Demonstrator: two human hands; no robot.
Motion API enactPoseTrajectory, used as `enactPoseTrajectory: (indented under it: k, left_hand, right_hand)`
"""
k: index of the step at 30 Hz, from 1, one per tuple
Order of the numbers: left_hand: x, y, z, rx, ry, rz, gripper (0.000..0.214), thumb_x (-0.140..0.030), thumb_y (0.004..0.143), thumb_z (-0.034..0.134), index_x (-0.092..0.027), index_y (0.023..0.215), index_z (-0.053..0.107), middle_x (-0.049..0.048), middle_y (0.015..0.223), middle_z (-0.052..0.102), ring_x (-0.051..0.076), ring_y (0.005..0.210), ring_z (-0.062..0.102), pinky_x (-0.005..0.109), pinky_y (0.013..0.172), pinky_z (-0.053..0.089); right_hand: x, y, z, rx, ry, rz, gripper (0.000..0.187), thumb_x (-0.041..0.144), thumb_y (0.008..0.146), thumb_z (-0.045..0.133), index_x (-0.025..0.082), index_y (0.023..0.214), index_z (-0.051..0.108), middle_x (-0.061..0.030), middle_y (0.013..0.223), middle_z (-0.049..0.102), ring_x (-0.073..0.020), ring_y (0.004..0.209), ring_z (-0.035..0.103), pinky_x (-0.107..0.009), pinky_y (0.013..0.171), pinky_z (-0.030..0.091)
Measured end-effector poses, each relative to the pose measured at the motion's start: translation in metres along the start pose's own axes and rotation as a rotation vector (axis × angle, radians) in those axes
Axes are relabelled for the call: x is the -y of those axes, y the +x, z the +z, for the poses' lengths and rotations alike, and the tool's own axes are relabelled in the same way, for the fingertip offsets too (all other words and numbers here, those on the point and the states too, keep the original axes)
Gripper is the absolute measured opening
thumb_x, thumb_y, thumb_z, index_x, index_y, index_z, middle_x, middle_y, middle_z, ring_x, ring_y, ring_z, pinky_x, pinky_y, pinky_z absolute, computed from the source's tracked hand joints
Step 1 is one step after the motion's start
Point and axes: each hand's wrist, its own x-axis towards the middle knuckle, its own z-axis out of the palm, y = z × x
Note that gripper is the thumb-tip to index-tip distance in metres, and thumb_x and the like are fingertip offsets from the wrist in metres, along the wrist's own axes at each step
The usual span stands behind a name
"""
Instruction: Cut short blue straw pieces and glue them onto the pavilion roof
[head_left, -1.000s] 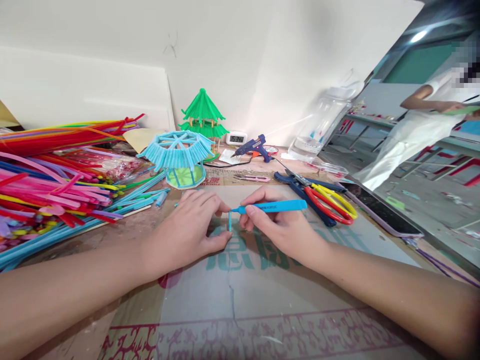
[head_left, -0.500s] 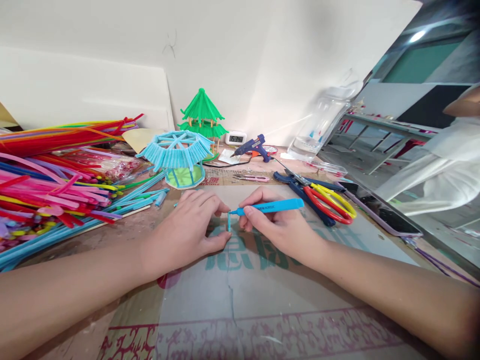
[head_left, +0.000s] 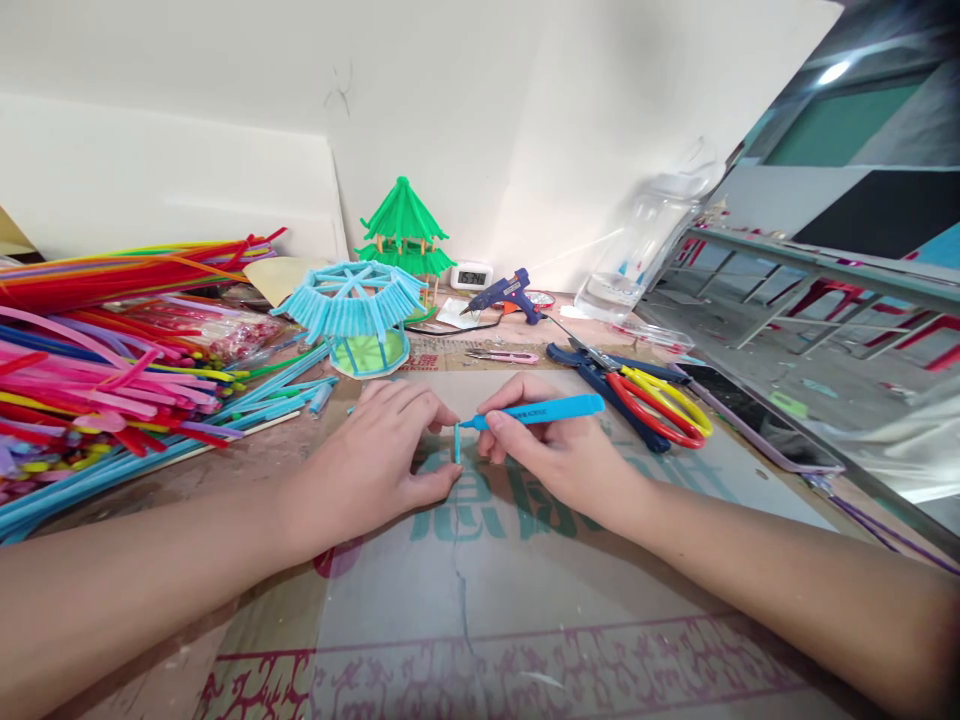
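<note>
My left hand (head_left: 375, 450) rests on the cardboard sheet (head_left: 480, 600), its fingers pinched on a short blue straw piece (head_left: 457, 441) that stands upright. My right hand (head_left: 562, 455) grips a blue craft knife (head_left: 544, 411) like a pen. The knife's tip touches the top of the straw piece. Both hands sit close together at the middle of the table.
A heap of coloured straws (head_left: 97, 340) fills the left. Behind the hands stand a blue straw pavilion (head_left: 360, 315) and a green one (head_left: 405, 235). A glue gun (head_left: 506, 292), scissors (head_left: 645, 390), a small clock (head_left: 472, 275) and a phone (head_left: 757, 420) lie at the right.
My hands and the knife have barely shifted. A person in white at the far right has moved out of view.
</note>
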Motion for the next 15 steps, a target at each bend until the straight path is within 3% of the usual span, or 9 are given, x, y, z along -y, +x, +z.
enactPoseTrajectory:
  k: [5,11,15]
  left_hand:
    - [-0.0003,-0.0010,-0.0008,-0.008,0.000,-0.004,0.023,-0.032,0.085,0.067,-0.018,0.100,0.056,0.0042,0.099,0.063,0.024,0.101,0.056,0.038,0.090,0.043]
    - [-0.0003,0.0025,-0.0015,0.065,0.032,-0.037,0.024,-0.039,0.089,0.063,-0.018,0.100,0.062,0.0046,0.097,0.063,0.026,0.100,0.057,0.042,0.091,0.042]
    - [-0.0024,0.0013,-0.0007,0.061,0.066,-0.035,0.035,-0.043,0.093,0.060,-0.017,0.115,0.063,0.0077,0.105,0.064,0.029,0.106,0.056,0.046,0.095,0.040]
  right_hand:
    - [0.0015,-0.0009,0.0009,0.045,-0.019,0.032,0.013,0.031,0.089,0.062,0.022,0.085,0.055,0.0017,0.066,0.062,-0.0125,0.056,0.058,-0.025,0.053,0.048]
    - [0.0014,0.0003,-0.0015,-0.019,0.008,-0.019,0.015,0.036,0.094,0.058,0.022,0.091,0.055,0.0004,0.069,0.065,-0.0138,0.059,0.061,-0.027,0.058,0.052]
    - [0.0007,0.0013,-0.0048,-0.035,-0.014,-0.053,0.021,0.041,0.097,0.055,0.020,0.095,0.057,-0.0006,0.071,0.066,-0.0143,0.060,0.062,-0.027,0.059,0.052]
